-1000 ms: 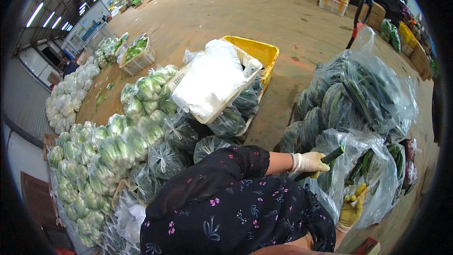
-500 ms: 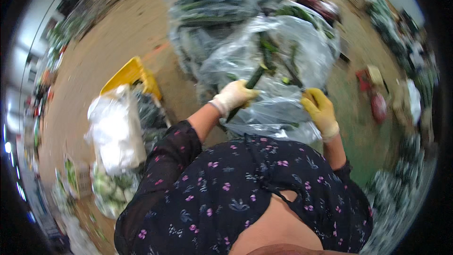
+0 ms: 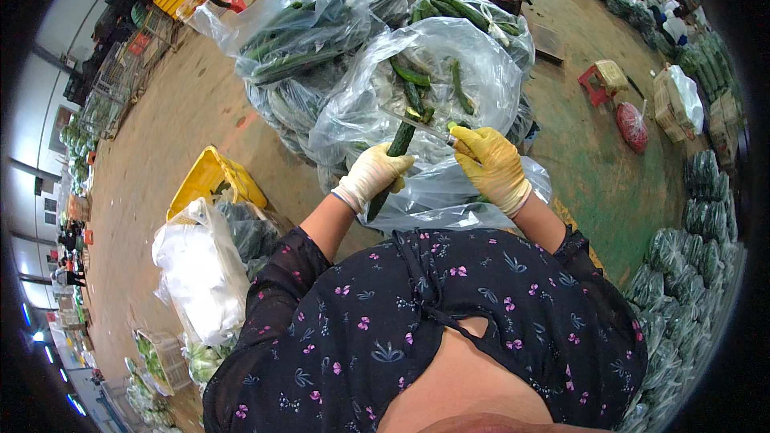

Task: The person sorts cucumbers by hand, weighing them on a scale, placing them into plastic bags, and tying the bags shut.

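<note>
My left hand (image 3: 370,177), in a white glove, is wrapped round a long dark green cucumber (image 3: 402,141) that tilts away from me. In a yellow-stained glove, my right hand (image 3: 496,173) grips a knife (image 3: 429,129) by its handle. The blade lies across the cucumber's far end; whether it has cut in cannot be made out. Beneath both hands spreads an open clear plastic bag (image 3: 337,122). Inside it lie cucumber pieces, among them a curved one (image 3: 411,74) and a narrow one (image 3: 461,90).
Beyond the open bag stand bags of whole cucumbers (image 3: 301,36). At my left are a yellow crate (image 3: 210,180) and a bundle of white plastic bags (image 3: 196,265). A red net sack (image 3: 632,127) sits right of the bags. Many bagged vegetables (image 3: 682,273) line the right side.
My right hand has moved left and brought the knife across the cucumber's far end. My left hand still holds the cucumber, now more upright. The whole view has shifted.
</note>
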### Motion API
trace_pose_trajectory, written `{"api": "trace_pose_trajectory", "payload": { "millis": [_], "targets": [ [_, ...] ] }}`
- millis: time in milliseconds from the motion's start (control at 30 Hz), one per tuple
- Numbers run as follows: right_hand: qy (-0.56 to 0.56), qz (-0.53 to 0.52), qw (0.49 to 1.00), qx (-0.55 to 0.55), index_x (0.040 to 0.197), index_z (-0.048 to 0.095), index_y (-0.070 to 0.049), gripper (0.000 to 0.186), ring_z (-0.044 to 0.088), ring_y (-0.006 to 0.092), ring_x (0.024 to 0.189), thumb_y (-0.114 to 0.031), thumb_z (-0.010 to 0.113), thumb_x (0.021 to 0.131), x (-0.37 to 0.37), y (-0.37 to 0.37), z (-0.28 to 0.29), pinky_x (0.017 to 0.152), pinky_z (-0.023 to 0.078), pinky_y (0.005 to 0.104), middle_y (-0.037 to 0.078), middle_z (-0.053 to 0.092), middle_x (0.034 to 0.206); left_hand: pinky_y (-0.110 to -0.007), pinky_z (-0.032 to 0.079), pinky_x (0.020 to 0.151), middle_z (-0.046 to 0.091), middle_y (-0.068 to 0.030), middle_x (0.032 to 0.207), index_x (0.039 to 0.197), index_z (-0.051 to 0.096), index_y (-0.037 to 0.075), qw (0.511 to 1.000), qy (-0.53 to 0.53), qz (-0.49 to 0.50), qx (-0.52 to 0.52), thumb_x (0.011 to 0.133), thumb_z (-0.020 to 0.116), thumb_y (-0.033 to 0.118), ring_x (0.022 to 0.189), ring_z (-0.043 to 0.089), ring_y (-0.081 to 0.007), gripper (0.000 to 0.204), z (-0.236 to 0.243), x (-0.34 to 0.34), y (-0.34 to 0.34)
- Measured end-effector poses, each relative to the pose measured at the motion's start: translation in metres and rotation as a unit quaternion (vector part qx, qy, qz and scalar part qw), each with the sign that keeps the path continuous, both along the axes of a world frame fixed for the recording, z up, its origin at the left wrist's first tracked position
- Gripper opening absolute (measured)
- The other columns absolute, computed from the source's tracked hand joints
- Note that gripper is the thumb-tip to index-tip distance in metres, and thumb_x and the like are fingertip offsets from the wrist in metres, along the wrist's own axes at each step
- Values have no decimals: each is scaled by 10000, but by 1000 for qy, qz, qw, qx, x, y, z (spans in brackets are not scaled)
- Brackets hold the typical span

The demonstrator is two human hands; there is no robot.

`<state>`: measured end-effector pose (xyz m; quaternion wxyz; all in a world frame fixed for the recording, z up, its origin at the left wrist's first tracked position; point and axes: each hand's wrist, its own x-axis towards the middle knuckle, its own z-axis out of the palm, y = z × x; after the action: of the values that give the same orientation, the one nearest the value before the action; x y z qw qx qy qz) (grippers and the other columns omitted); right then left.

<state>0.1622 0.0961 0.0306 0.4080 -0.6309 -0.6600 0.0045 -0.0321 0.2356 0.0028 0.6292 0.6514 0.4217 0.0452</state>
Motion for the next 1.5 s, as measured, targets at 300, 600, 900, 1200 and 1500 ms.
{"api": "trace_pose_trajectory", "payload": {
  "millis": [300,600,900,1200,1500],
  "targets": [
    [280,-127,921,-241,1110,623,-62,383,631,217,784,-379,592,898,80,18,-110,693,486,351,122,665,894,-280,465,522,588,-53,664,886,554,29,989,-122,83,-14,855,685,236,529,556,-133,246,13,-22,7],
    [630,87,721,-274,1364,440,-55,529,532,58,651,-294,614,926,-5,86,-15,500,353,165,55,640,924,-423,502,747,642,-113,814,1141,597,30,827,-399,260,-299,907,594,317,764,605,-253,371,-36,-107,-3],
    [571,57,776,-262,1408,374,-38,672,529,87,590,-231,700,853,-105,291,-86,478,399,216,34,605,828,-558,464,898,630,-170,1115,1268,546,97,778,-400,331,-353,913,536,387,1021,589,-368,459,-56,-156,-5],
    [283,-88,899,-324,1405,356,0,781,619,152,673,-273,735,779,-127,393,-148,637,504,306,63,645,884,-344,501,828,636,-170,1138,1258,549,62,825,-327,344,-308,942,508,406,924,613,-247,469,-71,-182,8],
    [372,213,865,-259,1141,634,-40,277,584,92,901,-171,653,898,-135,207,-46,804,498,268,35,662,1000,-354,498,846,629,-169,1152,1328,506,128,838,-347,280,-316,924,545,408,913,611,-229,493,-57,-162,26]
  ]
}}
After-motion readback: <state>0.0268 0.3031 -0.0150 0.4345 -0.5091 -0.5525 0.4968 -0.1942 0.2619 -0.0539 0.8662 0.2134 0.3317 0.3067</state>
